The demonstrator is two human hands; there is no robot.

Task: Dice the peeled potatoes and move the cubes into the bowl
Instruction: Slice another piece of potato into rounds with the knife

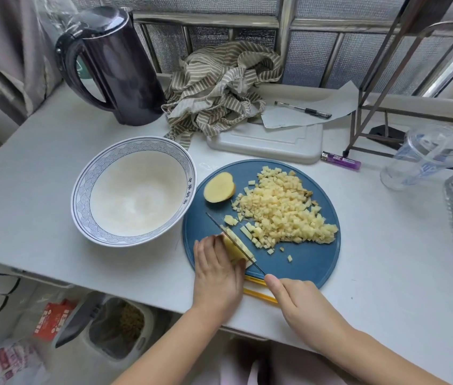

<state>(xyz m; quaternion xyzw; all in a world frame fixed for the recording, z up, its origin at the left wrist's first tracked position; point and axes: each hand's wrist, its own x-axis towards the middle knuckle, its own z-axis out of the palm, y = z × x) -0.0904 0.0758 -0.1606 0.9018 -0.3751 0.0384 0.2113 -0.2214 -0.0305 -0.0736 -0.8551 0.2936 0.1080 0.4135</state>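
Yellow potato piece [235,252] on the blue board's [311,262] near edge, left hand [215,269] curled over it, right hand [293,297] gripping the knife [233,241] mid-cut. Dicing it is! Cubes [283,209] heaped alongside, half potato [218,187] waiting, bowl [133,190] empty. Next: another even slice, fingertips clear.

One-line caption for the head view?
Left hand steadies a potato piece on the blue board, right hand cuts it with a knife; cubes piled beside, bowl empty.
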